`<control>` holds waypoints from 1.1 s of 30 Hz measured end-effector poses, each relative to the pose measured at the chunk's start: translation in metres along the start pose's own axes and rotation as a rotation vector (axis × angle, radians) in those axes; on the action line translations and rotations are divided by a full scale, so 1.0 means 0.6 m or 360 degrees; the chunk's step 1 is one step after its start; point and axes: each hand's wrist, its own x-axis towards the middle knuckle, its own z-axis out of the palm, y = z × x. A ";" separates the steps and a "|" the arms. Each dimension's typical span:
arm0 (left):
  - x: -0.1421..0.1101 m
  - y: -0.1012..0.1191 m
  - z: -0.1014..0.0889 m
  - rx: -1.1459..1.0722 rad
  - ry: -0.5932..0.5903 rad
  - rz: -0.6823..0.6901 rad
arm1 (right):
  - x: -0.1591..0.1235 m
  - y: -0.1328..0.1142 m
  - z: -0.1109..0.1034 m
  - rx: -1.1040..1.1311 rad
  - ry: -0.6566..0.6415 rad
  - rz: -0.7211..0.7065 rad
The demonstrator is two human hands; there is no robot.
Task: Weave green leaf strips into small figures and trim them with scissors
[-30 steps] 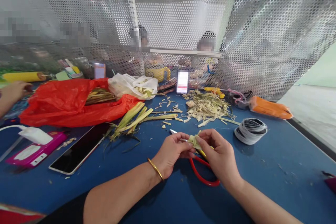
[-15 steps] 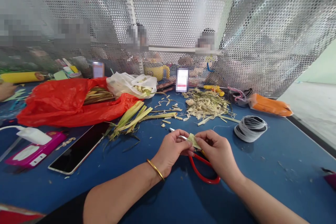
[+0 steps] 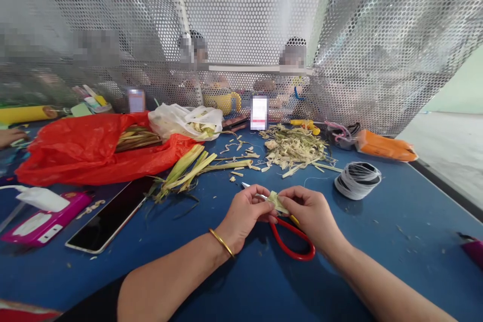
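A small pale green strip of dried husk or leaf [image 3: 277, 202] is pinched between the fingertips of both hands. My left hand [image 3: 251, 210], with a gold bangle at the wrist, grips it from the left. From the other side my right hand [image 3: 305, 209] holds it between thumb and forefinger. Under the hands are red-handled scissors [image 3: 292, 254], their blade tip showing past my left fingers; whether the fingers touch them I cannot tell. A spool of white thread [image 3: 357, 181] stands to the right of my right hand.
Beyond the hands lie a heap of husk scraps [image 3: 296, 148] and several green stalks [image 3: 188, 171]. On the left are a red plastic bag [image 3: 75, 153], a phone [image 3: 109, 216] and a magenta power strip [image 3: 49, 219]. An orange packet [image 3: 387, 146] lies right, before a perforated metal screen [image 3: 249, 25].
Both hands keep nearly the same pinch on the husk strip. The whole view has shifted slightly, so things appear a little further left and higher.
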 end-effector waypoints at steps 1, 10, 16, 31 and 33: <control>0.000 0.000 0.000 0.0005 -0.0001 0.0003 | 0.000 0.000 0.000 0.0010 0.0001 0.0003; 0.000 -0.004 -0.001 0.0043 -0.0015 0.0051 | 0.001 -0.002 0.002 0.0099 -0.0032 0.0069; 0.001 -0.004 0.000 0.0029 -0.0018 0.0064 | -0.001 -0.005 0.004 0.0123 -0.0046 0.0086; 0.006 -0.013 -0.006 0.0023 -0.0039 -0.0029 | -0.001 -0.007 0.004 0.0273 -0.0083 0.0114; 0.005 -0.011 -0.005 0.0057 -0.0054 -0.0010 | 0.000 -0.006 0.005 0.0342 -0.0073 0.0135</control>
